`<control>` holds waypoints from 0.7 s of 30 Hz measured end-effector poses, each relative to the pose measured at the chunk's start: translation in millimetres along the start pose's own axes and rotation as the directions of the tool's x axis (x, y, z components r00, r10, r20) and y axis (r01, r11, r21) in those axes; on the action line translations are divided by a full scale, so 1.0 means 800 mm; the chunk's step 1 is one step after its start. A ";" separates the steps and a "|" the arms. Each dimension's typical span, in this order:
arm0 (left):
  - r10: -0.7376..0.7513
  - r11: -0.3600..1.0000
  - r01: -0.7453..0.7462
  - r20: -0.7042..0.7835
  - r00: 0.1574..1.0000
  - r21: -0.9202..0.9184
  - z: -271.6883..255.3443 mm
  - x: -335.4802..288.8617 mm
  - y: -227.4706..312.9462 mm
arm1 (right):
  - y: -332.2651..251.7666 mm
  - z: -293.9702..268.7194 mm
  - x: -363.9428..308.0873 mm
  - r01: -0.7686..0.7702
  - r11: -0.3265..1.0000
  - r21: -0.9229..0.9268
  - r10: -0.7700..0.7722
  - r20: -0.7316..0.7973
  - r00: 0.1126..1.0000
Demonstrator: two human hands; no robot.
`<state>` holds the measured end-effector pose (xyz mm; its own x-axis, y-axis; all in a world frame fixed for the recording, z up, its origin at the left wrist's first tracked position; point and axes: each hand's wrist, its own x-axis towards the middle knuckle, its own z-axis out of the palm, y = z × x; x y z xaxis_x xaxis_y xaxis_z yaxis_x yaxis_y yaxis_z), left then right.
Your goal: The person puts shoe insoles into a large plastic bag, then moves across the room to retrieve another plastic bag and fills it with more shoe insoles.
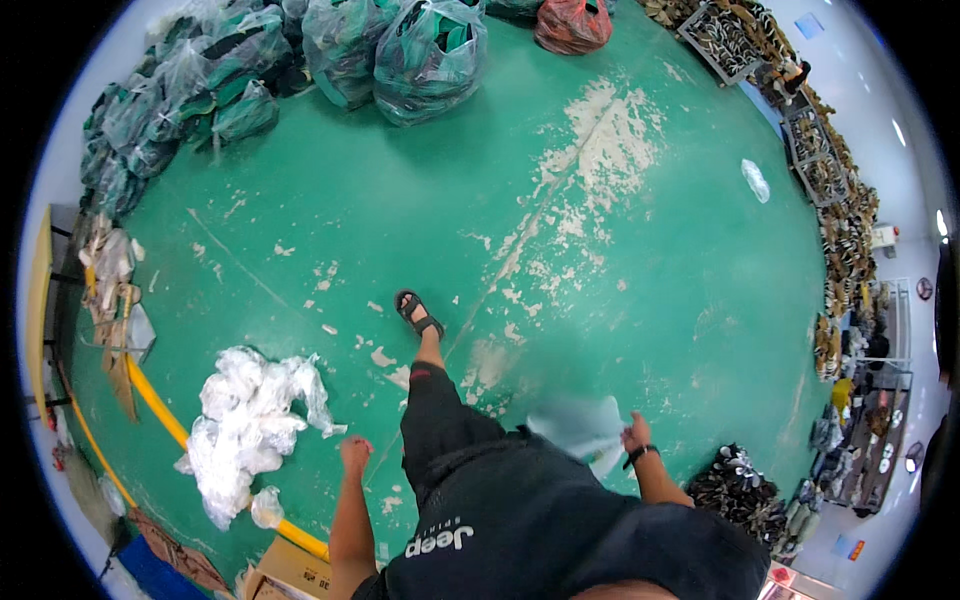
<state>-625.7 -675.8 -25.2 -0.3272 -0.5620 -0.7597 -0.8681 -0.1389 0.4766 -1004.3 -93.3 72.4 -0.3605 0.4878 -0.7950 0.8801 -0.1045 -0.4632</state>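
Observation:
My right hand [635,432], with a dark band at the wrist, is closed on a pale translucent plastic bag [580,424]. The bag hangs at my right side and is smeared by motion. My left hand [355,451] is down at my left side, its fingers curled in, and nothing shows in it. Just left of that hand, a heap of crumpled clear plastic bags [245,425] lies on the green floor. My foot in a dark sandal [418,312] is stretched forward on the floor.
Large stuffed plastic bags [430,60] line the far left wall, and a red bag [573,25] stands beside them. Grey crates [720,45] and piled goods run along the right. A dark pile [738,492] sits at near right, a cardboard box [290,572] at near left.

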 end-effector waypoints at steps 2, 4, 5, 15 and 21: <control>0.062 0.998 -0.062 0.018 0.998 -0.004 -0.010 0.066 0.041 | -0.086 0.134 -0.025 -0.012 0.999 -0.035 0.014 0.070 0.997; 0.120 0.986 -0.123 -0.032 0.992 -0.115 -0.020 0.124 0.102 | -0.134 0.218 -0.037 -0.027 1.000 0.005 0.026 0.139 0.990; 0.053 0.969 -0.057 -0.023 0.998 -0.240 -0.026 0.135 0.123 | -0.177 0.261 -0.034 -0.114 0.992 -0.057 0.121 0.139 0.983; -0.399 0.647 -0.008 -0.348 0.849 -0.762 -0.138 0.091 0.158 | -0.452 0.808 -0.190 0.224 0.958 -0.178 -0.112 0.487 0.866; -0.816 0.361 0.135 -0.243 0.524 -0.923 -0.110 -0.109 0.186 | -0.577 1.112 -0.239 0.484 0.864 -0.139 -0.267 0.689 0.674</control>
<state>-693.4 -719.3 150.6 0.6274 -0.3792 -0.6801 -0.0133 -0.8785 0.4776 -1616.7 -909.3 89.7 -0.6909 -0.2401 -0.6819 0.6286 0.2663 -0.7307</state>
